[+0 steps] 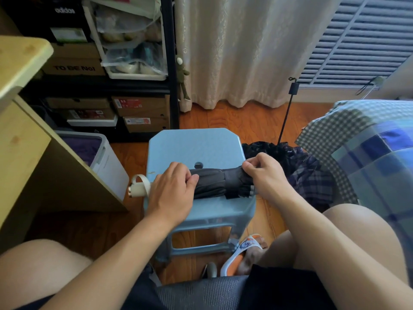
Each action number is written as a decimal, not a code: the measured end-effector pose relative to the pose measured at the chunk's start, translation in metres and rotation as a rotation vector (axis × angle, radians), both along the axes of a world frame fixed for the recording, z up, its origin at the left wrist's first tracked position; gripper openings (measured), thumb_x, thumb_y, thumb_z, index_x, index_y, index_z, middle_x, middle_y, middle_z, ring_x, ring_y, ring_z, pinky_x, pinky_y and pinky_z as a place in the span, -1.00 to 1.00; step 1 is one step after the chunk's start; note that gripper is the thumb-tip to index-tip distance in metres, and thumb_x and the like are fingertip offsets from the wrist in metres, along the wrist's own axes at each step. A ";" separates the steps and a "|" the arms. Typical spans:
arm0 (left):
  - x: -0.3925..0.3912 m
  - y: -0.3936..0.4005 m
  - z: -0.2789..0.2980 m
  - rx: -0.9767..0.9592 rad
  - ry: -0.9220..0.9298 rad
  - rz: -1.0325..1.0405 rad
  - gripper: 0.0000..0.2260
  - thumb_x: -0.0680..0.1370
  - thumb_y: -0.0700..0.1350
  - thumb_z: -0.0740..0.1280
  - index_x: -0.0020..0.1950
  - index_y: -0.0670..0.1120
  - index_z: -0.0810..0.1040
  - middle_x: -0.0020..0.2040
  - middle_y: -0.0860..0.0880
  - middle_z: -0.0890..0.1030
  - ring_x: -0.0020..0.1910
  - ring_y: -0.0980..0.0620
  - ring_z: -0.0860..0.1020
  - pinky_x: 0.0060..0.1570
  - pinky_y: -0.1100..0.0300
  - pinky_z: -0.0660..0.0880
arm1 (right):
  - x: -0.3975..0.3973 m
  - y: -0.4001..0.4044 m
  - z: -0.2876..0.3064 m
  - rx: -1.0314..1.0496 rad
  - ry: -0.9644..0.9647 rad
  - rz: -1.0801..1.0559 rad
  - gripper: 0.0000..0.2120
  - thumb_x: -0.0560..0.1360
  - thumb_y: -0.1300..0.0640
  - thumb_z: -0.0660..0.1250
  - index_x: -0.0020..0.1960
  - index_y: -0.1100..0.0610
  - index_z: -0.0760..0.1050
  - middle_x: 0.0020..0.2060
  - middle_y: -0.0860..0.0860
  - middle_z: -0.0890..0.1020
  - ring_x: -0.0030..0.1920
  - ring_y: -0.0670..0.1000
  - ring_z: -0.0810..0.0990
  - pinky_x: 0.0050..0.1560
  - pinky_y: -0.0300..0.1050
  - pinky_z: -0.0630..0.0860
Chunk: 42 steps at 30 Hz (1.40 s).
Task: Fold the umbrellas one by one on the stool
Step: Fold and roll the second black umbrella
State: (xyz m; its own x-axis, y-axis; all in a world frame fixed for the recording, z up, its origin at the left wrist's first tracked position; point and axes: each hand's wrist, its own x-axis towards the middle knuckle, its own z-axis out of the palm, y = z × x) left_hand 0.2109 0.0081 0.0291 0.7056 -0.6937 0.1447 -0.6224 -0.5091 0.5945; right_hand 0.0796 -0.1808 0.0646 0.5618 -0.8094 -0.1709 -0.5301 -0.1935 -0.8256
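Observation:
A dark grey folded umbrella (218, 182) lies crosswise on the light blue stool (196, 144), rolled tight, with its cream handle and strap (138, 186) sticking out past the stool's left edge. My left hand (172, 189) lies over the umbrella's handle end, fingers curled on the fabric. My right hand (266, 173) pinches the fabric at the umbrella's right end, near the wrap band. A second umbrella (290, 157), black and plaid, lies unfolded on the floor to the right of the stool, its thin shaft (287, 113) pointing up and back.
A wooden desk (20, 121) stands at the left with a white storage bin (105, 157) beside it. Shelves of shoe boxes (138, 113) fill the back left. A bed with a checked cover (366, 139) is at the right. My knees flank the stool.

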 end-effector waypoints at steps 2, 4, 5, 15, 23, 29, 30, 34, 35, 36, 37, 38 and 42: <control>0.000 -0.002 0.001 0.018 0.001 0.021 -0.74 0.65 0.10 0.22 -0.18 0.03 0.32 -0.15 0.06 0.43 -0.20 -0.08 0.45 -0.19 0.00 0.38 | 0.000 0.000 -0.001 0.012 -0.012 -0.047 -0.80 0.64 0.15 0.35 -0.12 0.19 0.45 0.00 0.02 0.67 -0.12 0.00 0.62 -0.30 -0.21 0.54; 0.000 -0.006 0.004 0.043 0.033 0.049 -0.72 0.66 0.07 0.24 -0.20 0.03 0.30 -0.16 0.07 0.42 -0.20 -0.08 0.46 -0.19 0.02 0.38 | 0.000 -0.005 -0.001 0.037 0.004 -0.014 -0.80 0.61 0.12 0.39 -0.10 0.21 0.48 -0.04 0.00 0.68 -0.07 0.01 0.64 -0.16 -0.08 0.61; 0.001 -0.008 0.006 0.056 0.067 0.073 -0.72 0.65 0.07 0.25 -0.21 0.03 0.31 -0.17 0.07 0.43 -0.19 -0.08 0.47 -0.19 0.02 0.40 | -0.001 -0.007 0.000 0.040 0.011 0.012 -0.80 0.59 0.10 0.42 -0.08 0.21 0.50 -0.07 -0.01 0.68 -0.08 0.01 0.64 -0.11 -0.05 0.62; 0.021 -0.006 0.011 0.076 0.209 -0.087 -0.80 0.70 -0.10 0.15 -0.04 0.16 0.44 0.01 0.14 0.43 -0.03 -0.06 0.51 0.04 -0.08 0.53 | -0.019 -0.015 0.003 -0.358 -0.072 0.306 -0.97 0.61 0.09 0.37 0.01 0.04 0.56 0.11 -0.08 0.57 0.23 0.04 0.45 0.27 -0.11 0.36; 0.020 0.003 0.014 -0.042 0.098 -0.132 -0.92 0.61 -0.01 0.31 -0.02 0.11 0.60 0.19 0.09 0.44 0.19 0.05 0.43 0.20 -0.01 0.46 | -0.030 -0.009 0.004 -0.451 0.161 0.386 -0.78 0.49 0.04 0.53 -0.10 -0.02 0.47 0.15 -0.08 0.54 0.24 0.03 0.37 0.17 -0.08 0.32; 0.020 0.016 0.004 -0.001 -0.165 -0.229 -0.78 0.58 0.18 0.23 -0.08 0.06 0.48 0.07 0.07 0.51 0.06 -0.02 0.51 0.09 0.00 0.41 | -0.023 -0.003 0.006 -0.305 0.119 0.288 -0.82 0.57 0.07 0.43 -0.17 0.06 0.50 0.08 -0.05 0.60 0.16 0.01 0.53 0.13 -0.08 0.40; 0.021 0.015 0.004 -0.033 -0.096 -0.182 -0.77 0.60 0.16 0.20 -0.11 0.05 0.46 0.04 0.07 0.51 0.01 -0.02 0.52 0.06 -0.01 0.43 | -0.020 -0.001 0.008 -0.265 0.096 0.257 -0.81 0.59 0.08 0.40 -0.16 0.13 0.53 0.06 -0.06 0.61 0.15 -0.01 0.55 0.14 -0.08 0.41; 0.017 0.009 0.004 -0.055 -0.033 -0.118 -0.79 0.66 -0.02 0.27 -0.16 0.03 0.39 -0.04 0.06 0.47 -0.13 -0.02 0.46 -0.02 -0.07 0.45 | -0.009 0.010 0.009 -0.172 0.031 0.162 -0.68 0.66 0.15 0.29 -0.07 0.43 0.50 -0.06 0.15 0.66 0.03 0.18 0.61 0.12 0.14 0.53; 0.015 0.008 0.006 -0.053 -0.037 -0.114 -0.80 0.66 -0.02 0.28 -0.15 0.04 0.38 -0.06 0.08 0.46 -0.14 0.00 0.43 -0.02 -0.05 0.43 | -0.008 0.012 0.007 -0.180 0.024 0.144 -0.66 0.67 0.15 0.28 -0.06 0.46 0.49 -0.05 0.26 0.65 0.03 0.25 0.60 0.09 0.15 0.52; 0.014 0.007 0.007 -0.045 -0.051 -0.110 -0.82 0.66 0.00 0.28 -0.13 0.05 0.39 -0.06 0.09 0.45 -0.14 0.02 0.42 -0.02 -0.03 0.42 | -0.007 0.012 0.007 -0.174 0.022 0.119 -0.66 0.67 0.14 0.28 -0.06 0.45 0.50 -0.03 0.28 0.65 0.03 0.24 0.60 0.06 0.11 0.52; 0.013 0.007 0.007 -0.027 -0.071 -0.112 -0.85 0.65 0.04 0.29 -0.09 0.06 0.42 -0.05 0.10 0.45 -0.11 0.03 0.44 -0.01 -0.02 0.40 | -0.006 0.012 0.005 -0.147 0.019 0.088 -0.68 0.67 0.12 0.30 -0.07 0.40 0.51 -0.03 0.20 0.67 0.03 0.16 0.61 0.01 0.03 0.52; 0.013 0.006 0.006 0.000 -0.088 -0.112 -0.89 0.63 0.07 0.30 -0.03 0.07 0.46 -0.03 0.10 0.46 -0.07 0.03 0.46 0.00 -0.01 0.39 | -0.006 0.010 0.004 -0.116 0.010 0.061 -0.71 0.66 0.10 0.32 -0.09 0.33 0.52 -0.02 0.09 0.68 0.02 0.07 0.63 -0.06 -0.07 0.52; 0.014 0.004 0.004 0.029 -0.095 -0.114 -0.93 0.64 0.04 0.29 -0.01 0.10 0.47 0.02 0.11 0.46 -0.01 -0.01 0.50 0.03 0.00 0.35 | -0.007 0.005 -0.003 -0.032 -0.037 0.011 -0.75 0.63 0.08 0.37 -0.18 0.14 0.46 0.00 -0.08 0.67 -0.02 -0.07 0.63 -0.15 -0.19 0.48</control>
State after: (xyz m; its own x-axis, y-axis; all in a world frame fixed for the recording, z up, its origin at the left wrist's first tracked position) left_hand 0.2252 0.0122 0.0327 0.6062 -0.7733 0.1859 -0.7300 -0.4483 0.5159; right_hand 0.0723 -0.1756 0.0613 0.5760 -0.8079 -0.1244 -0.4974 -0.2256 -0.8377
